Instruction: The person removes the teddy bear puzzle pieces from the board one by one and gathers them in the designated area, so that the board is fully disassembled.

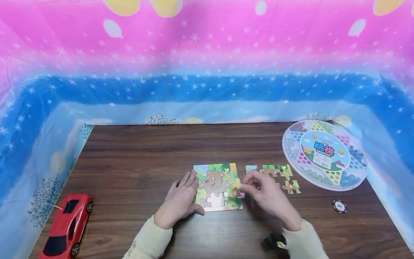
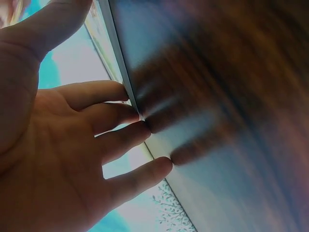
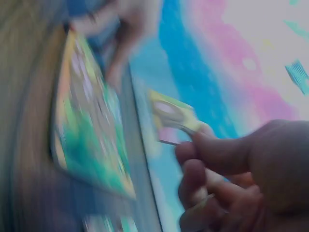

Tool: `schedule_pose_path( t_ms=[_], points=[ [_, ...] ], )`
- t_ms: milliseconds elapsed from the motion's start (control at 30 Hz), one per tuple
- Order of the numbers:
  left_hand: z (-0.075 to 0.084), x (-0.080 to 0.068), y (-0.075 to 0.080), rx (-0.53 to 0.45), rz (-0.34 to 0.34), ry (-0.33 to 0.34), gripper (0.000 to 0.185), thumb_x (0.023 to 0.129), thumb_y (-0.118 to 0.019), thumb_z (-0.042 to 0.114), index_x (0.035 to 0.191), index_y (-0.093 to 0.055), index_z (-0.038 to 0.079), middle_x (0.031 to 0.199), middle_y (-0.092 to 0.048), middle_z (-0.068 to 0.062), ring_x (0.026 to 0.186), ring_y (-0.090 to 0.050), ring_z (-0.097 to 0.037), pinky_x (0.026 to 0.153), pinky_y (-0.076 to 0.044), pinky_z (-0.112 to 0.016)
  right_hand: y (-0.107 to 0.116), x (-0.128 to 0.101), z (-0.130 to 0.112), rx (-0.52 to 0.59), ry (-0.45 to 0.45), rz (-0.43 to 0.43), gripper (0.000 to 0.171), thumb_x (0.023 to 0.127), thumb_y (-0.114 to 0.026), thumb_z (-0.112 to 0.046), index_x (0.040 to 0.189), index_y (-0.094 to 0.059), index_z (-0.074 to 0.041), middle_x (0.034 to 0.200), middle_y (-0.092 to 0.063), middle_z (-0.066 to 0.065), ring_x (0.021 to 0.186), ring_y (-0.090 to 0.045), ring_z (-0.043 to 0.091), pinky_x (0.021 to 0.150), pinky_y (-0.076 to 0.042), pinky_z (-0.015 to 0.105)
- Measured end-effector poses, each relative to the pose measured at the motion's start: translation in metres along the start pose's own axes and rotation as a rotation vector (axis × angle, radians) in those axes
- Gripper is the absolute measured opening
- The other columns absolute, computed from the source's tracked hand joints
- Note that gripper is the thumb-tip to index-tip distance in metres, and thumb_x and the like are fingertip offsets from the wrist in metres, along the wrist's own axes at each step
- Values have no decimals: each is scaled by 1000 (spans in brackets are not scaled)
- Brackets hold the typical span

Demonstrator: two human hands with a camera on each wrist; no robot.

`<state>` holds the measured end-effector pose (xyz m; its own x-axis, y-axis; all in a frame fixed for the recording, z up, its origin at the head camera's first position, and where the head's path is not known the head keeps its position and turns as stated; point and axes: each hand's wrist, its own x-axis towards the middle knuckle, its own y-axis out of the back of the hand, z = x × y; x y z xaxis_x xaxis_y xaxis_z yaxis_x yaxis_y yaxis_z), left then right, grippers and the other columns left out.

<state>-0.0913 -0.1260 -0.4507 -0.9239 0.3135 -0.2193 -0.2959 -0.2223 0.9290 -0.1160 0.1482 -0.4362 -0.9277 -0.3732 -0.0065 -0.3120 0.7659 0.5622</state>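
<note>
A bear jigsaw puzzle board [image 1: 215, 201] lies on the table, partly filled, with a pale gap along its lower part. My left hand [image 1: 181, 198] rests at the board's left edge, fingers extended and thumb near the lower corner. In the left wrist view, the fingertips [image 2: 164, 166] touch the tabletop alongside the board. Between thumb and forefinger, my right hand [image 1: 266, 192] pinches a puzzle piece [image 3: 169, 116], raised over the board's right side. Several loose pieces [image 1: 291, 186] lie right of the board, partly hidden by this hand.
A round Chinese checkers set [image 1: 325, 151] lies at the right rear. Nearer the front is a poker chip [image 1: 339, 206]. At the left front stands a red toy car [image 1: 68, 226]. Patterned cloth [image 1: 207, 86] hangs around the table's back and sides.
</note>
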Motion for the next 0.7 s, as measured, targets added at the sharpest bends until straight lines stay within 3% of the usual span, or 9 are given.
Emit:
schedule_pose_path(
  t_ms=[100, 233, 400, 700],
  points=[
    [1, -1, 1, 3, 6, -1, 108, 62, -82, 53, 144, -41, -5, 155, -28, -21, 143, -27, -34, 106, -32, -59, 24, -12, 18, -95, -92, -42, 9, 87, -72, -21, 87, -63, -20, 73, -61, -5, 64, -55, 12, 56, -46, 27],
    [1, -2, 2, 14, 14, 0, 109, 62, -82, 54, 144, -41, -5, 155, -28, -21, 142, -27, -35, 105, -32, -60, 37, -26, 39, -126, -163, -113, 10, 88, -72, -16, 85, -62, -15, 67, -60, -4, 59, -53, 10, 54, -43, 25],
    [0, -2, 2, 11, 15, 5, 109, 62, -82, 53, 144, -41, -5, 155, -28, -21, 142, -27, -35, 105, -33, -59, 31, -35, 49, -163, -186, -115, 11, 88, -72, -14, 84, -61, -10, 66, -57, -5, 58, -50, 8, 53, -41, 24],
    [1, -1, -1, -5, 13, -3, 108, 63, -82, 53, 144, -40, -5, 155, -27, -21, 143, -27, -34, 105, -32, -59, 19, -38, 45, -316, -337, -36, 14, 86, -74, -18, 82, -61, -15, 64, -54, -5, 57, -47, 13, 53, -37, 30]
  ],
)
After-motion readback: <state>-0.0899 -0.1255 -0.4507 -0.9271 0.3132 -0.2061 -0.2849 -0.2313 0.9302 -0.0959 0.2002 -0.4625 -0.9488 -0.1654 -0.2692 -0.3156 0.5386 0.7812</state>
